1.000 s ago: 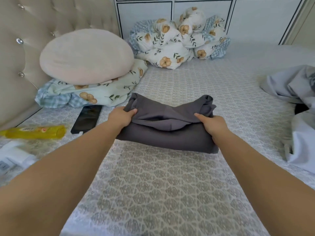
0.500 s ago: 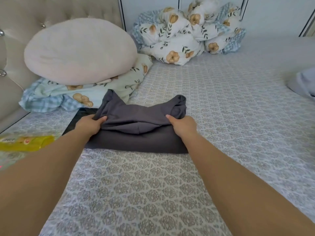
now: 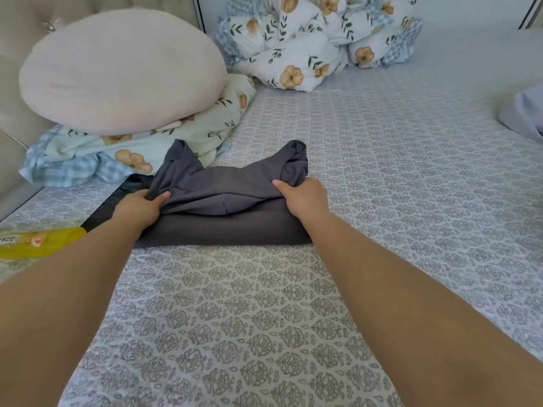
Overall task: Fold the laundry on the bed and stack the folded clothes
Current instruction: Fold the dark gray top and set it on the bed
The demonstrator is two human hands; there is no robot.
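A dark grey folded garment (image 3: 223,227) lies on the patterned bed sheet (image 3: 241,312), close to the pillows at the left. Its upper layer is bunched, with two corners sticking up at the far side. My left hand (image 3: 138,210) grips the garment's left end, thumb on top of the cloth. My right hand (image 3: 302,201) grips its right end in the same way. Part of the garment's left edge lies over a black flat phone (image 3: 117,198). A pale grey unfolded cloth (image 3: 523,116) shows at the right edge.
A round cream cushion (image 3: 120,71) rests on a floral pillow (image 3: 152,148) against the padded headboard (image 3: 17,127). A bundled floral quilt (image 3: 311,42) sits at the far side. A yellow packet (image 3: 35,242) lies at the left edge.
Both hands have carried the grey garment leftward across the bed, toward the pillows and over the phone. The pale cloth has slid toward the right edge of view.
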